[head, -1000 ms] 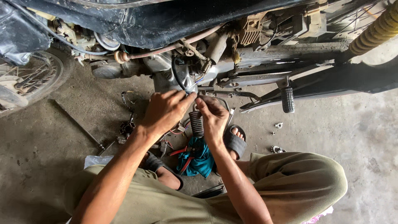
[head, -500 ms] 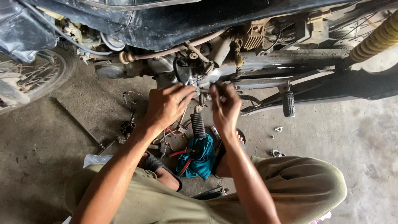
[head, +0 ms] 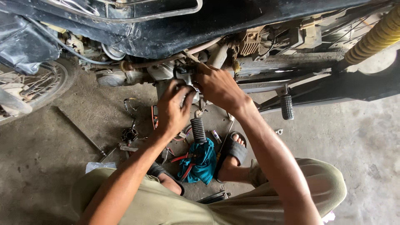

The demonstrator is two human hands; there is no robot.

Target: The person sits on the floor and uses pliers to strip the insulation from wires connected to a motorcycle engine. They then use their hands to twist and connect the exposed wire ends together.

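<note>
I squat beside a black motorcycle (head: 250, 16) on a concrete floor. My left hand (head: 176, 109) presses its curled fingers against the grey engine casing (head: 166, 75) under the frame. My right hand (head: 216, 85) reaches in from the right, its fingers closed around a part at the engine's top, close to the left hand. What the fingers grip is hidden by the hands. A ribbed black footpeg (head: 198, 130) hangs just below both hands.
A teal rag (head: 204, 164) with red-handled pliers (head: 185, 160) lies between my sandalled feet. Small tools and parts are scattered on the floor (head: 50, 166) to the left. The spoked wheel (head: 25, 91) is at far left, a second footpeg (head: 287, 106) and a yellow shock spring (head: 375, 37) at right.
Both hands have moved up from near the footpeg to the engine. The right hand has reached further in and closed on a part there. The view has shifted closer.
</note>
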